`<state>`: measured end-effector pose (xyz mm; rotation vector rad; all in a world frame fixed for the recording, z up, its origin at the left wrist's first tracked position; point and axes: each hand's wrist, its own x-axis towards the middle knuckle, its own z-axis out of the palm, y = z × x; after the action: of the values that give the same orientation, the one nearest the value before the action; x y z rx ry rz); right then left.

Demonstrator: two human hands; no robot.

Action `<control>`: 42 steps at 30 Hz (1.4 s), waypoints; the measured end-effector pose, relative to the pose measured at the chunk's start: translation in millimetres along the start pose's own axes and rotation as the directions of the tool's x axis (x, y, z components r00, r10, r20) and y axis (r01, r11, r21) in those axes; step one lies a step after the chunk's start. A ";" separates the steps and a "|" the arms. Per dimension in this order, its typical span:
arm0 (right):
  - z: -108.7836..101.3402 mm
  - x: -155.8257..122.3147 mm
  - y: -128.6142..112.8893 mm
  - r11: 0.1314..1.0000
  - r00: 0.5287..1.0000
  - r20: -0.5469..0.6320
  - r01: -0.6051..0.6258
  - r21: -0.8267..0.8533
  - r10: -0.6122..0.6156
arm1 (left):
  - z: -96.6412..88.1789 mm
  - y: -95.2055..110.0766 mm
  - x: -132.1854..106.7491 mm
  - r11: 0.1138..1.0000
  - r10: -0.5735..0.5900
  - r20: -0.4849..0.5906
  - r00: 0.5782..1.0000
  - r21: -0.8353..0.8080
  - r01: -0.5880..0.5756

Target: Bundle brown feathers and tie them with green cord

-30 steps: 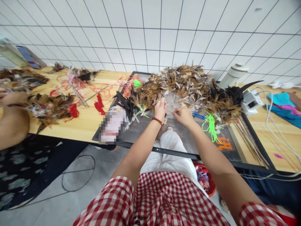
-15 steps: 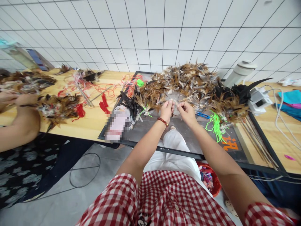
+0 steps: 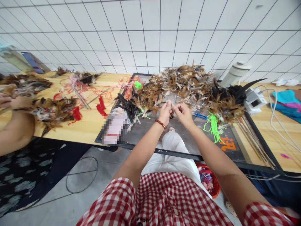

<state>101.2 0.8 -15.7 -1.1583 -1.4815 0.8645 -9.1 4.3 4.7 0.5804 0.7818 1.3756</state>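
Feathers [image 3: 171,115], seemingly pinched in left hand [image 3: 166,110]. Brought right hand [image 3: 183,114] close since a second ago, working same spot. Pinching there with fingers [image 3: 178,107]; cannot tell what.

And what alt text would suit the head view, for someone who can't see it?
A person's left hand and right hand work close together before a heap of brown feathers; what they hold is too small to tell.

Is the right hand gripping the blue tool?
No, the blue tool lies on the dark board, while the right hand is beside the left hand.
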 end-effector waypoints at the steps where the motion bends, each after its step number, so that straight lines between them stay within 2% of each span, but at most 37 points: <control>1: 0.4 -0.1 0.1 1.000 1.000 0.001 -0.001 0.002 0.001 | 0.4 0.8 -0.6 1.000 -0.001 -0.002 1.000 -0.003 0.001; 5: 0.8 1.7 1.5 0.999 1.000 0.016 -0.026 0.030 0.026 | 1.2 7.2 -1.6 0.999 -0.006 -0.017 1.000 -0.046 0.005; 8: -1.9 5.3 6.0 0.992 0.997 0.028 -0.075 0.097 0.073 | -1.5 13.9 2.0 0.995 -0.018 -0.086 0.996 -0.103 0.009; 12: -11.7 11.2 14.2 0.989 0.988 0.053 -0.147 -0.015 0.148 | -6.4 19.9 8.9 0.993 0.026 -0.157 0.987 -0.110 -0.044; 15: -20.5 14.9 13.5 0.995 0.999 -0.013 -0.053 -0.090 0.052 | -5.3 19.5 6.8 1.000 0.023 -0.081 0.996 0.006 -0.023; 18: -27.4 17.3 5.1 0.996 0.995 -0.084 0.057 -0.063 -0.062 | -1.2 15.6 -2.3 0.990 -0.089 0.076 0.993 0.112 0.081; 22: -31.0 17.8 -5.7 0.996 0.994 -0.068 0.092 0.019 -0.091 | 0.6 6.9 -10.1 0.972 -0.177 0.211 0.961 0.191 0.137; 28: -30.2 17.3 -8.8 0.990 0.995 -0.016 0.103 0.101 -0.101 | -2.4 -0.3 -8.2 0.957 -0.266 0.305 0.914 0.198 0.212; 30: -31.0 17.3 -8.9 0.987 0.998 0.038 0.052 0.154 -0.059 | -1.6 1.0 -9.4 0.946 -0.308 0.319 0.896 0.206 0.251; 33: -32.7 17.2 -7.7 0.955 0.987 0.137 -0.117 0.273 0.081 | 0.0 3.7 -12.7 0.929 -0.360 0.317 0.877 0.210 0.305; 36: -33.8 17.1 -5.6 0.930 0.973 0.168 -0.202 0.307 0.155 | -0.5 4.2 -13.8 0.925 -0.373 0.305 0.876 0.201 0.323; 38: -34.3 17.1 -5.3 0.953 0.984 0.127 -0.154 0.261 0.125 | -2.1 3.7 -12.5 0.934 -0.351 0.290 0.890 0.180 0.309; 40: -35.0 16.8 -6.5 0.986 0.997 0.079 -0.028 0.167 0.015 | -3.4 3.2 -10.5 0.940 -0.338 0.279 0.899 0.156 0.305; 42: -35.9 16.3 -8.3 0.993 0.989 0.100 0.098 0.070 -0.105 | -3.8 3.2 -9.0 0.939 -0.342 0.271 0.900 0.134 0.316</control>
<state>134.1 12.4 4.6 -0.9943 -1.5708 0.9074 -14.3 -4.5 6.1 0.6673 0.6662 0.9211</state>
